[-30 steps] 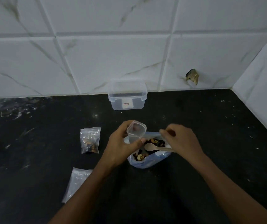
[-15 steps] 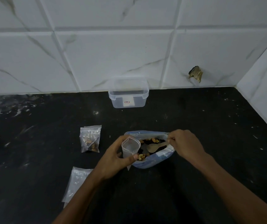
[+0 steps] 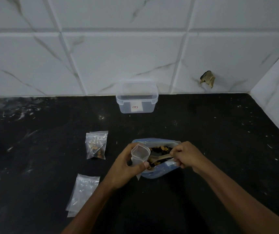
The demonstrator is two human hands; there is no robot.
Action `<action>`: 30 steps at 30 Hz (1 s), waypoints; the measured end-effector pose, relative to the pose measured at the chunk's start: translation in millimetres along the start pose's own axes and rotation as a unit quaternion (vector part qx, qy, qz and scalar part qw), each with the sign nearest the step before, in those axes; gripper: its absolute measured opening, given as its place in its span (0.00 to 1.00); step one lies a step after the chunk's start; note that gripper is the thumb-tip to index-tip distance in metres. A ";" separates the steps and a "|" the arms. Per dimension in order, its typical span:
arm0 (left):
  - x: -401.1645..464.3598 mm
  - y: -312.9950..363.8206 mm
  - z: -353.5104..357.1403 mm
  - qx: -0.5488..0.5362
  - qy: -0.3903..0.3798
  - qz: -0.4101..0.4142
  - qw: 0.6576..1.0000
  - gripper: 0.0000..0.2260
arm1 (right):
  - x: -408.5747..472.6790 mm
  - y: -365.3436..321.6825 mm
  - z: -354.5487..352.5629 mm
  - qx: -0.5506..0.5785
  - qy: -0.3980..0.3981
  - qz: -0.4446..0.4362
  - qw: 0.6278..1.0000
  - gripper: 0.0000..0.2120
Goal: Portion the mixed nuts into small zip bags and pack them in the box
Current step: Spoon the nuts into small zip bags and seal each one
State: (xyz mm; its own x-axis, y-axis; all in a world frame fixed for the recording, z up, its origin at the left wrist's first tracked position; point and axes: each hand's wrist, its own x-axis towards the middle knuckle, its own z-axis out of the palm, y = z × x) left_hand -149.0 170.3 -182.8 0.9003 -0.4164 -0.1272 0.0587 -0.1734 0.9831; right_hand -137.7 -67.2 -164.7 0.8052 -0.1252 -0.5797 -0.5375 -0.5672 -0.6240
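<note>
Mixed nuts (image 3: 159,149) sit in big bag (image 3: 157,169) on counter; right hand (image 3: 186,154) grips spoon (image 3: 159,157), bowl pointing left, touching open small zip bag (image 3: 139,155) pinched by left hand (image 3: 126,168).

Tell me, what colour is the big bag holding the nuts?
Light blue: the big bag shows best in the head view.

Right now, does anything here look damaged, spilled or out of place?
Yes. The wall tile has a broken hole just above the counter, right of the plastic box. Pale specks dot the counter. No nuts look spilled.
</note>
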 end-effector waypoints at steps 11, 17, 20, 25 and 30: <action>7.3 23.2 -0.1 0.153 0.085 0.069 0.982 0.24 | -30.2 -11.1 -64.3 0.108 0.013 0.010 0.994 0.08; 21.8 29.2 17.1 0.152 0.086 0.062 0.983 0.21 | -59.2 -48.2 -92.5 0.085 0.039 -0.050 0.994 0.07; 27.0 29.7 27.2 0.133 0.091 0.050 0.986 0.20 | -68.9 -61.9 -80.4 -0.003 0.063 -0.091 0.994 0.07; 32.2 24.3 37.2 0.104 0.105 0.058 0.987 0.17 | -84.1 -73.9 -35.0 -0.227 0.142 -0.247 0.931 0.06; 30.2 18.5 39.4 0.051 0.125 0.057 0.989 0.19 | -91.6 -59.8 -5.3 -0.381 0.193 -0.427 0.797 0.10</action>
State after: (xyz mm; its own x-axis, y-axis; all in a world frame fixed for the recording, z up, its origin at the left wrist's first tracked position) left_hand -137.8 119.3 -173.6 0.9776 -0.2078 0.0329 -0.0820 -0.2325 0.9691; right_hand -178.1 -26.1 -71.5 0.8922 0.4135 0.1818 0.4375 -0.8911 -0.1202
